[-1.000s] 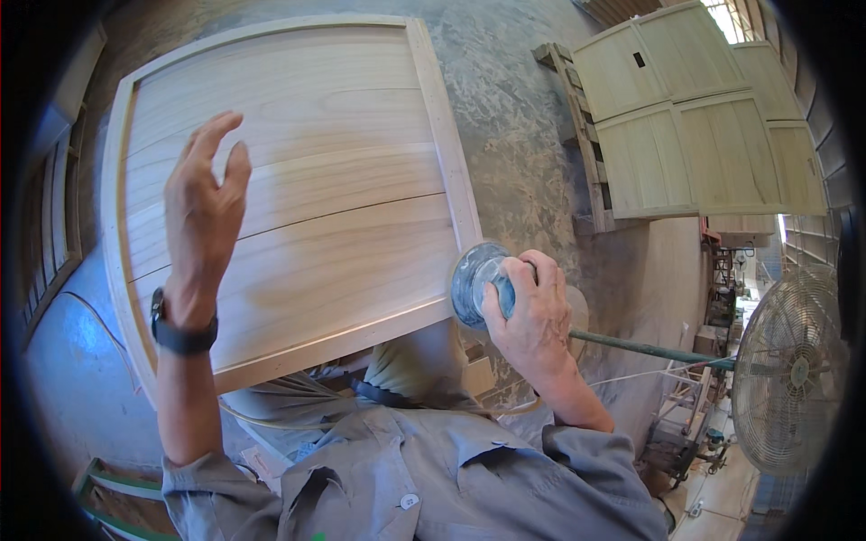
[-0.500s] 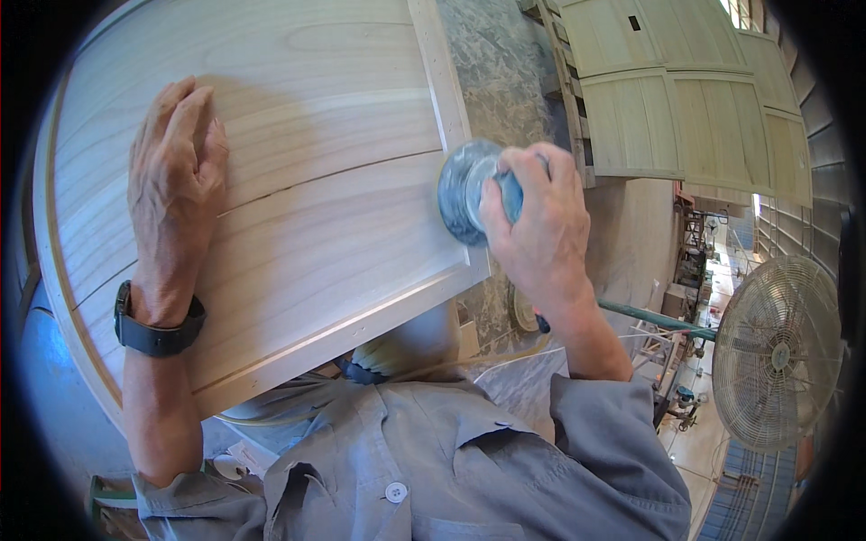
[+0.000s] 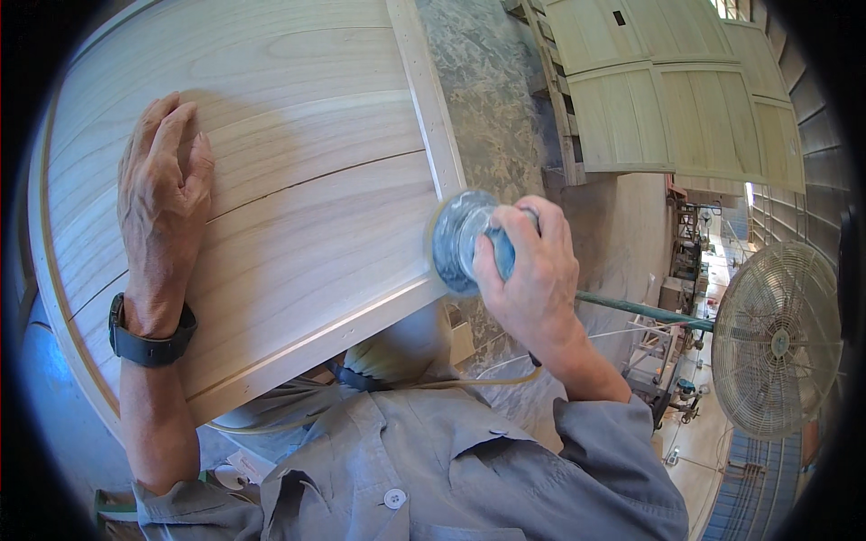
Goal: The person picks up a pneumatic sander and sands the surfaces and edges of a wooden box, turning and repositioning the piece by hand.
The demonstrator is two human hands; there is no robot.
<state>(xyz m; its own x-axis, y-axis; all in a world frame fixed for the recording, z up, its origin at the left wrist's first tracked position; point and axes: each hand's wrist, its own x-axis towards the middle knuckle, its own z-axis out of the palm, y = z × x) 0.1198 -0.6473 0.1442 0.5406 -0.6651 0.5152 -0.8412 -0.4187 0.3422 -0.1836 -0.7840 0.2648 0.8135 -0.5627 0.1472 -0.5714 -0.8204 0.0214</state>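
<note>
A pale wooden panel with a raised frame strip around its edge lies before me. My left hand rests on its left part, fingers stretched out and holding nothing. A dark watch is on that wrist. My right hand grips a round, dusty blue-grey sander by its top. The sander is tilted at the panel's near right corner, its disc against the frame there. The disc's contact face is hidden from me.
A hose runs across in front of my body. To the right stands a large round fan on a green pole. Stacked wooden panels lie on a pallet at the far right. Dust covers the floor.
My right hand has brought the sander down along the right frame strip toward me, to the near corner. My left hand stays on the panel, a little lower in view.
</note>
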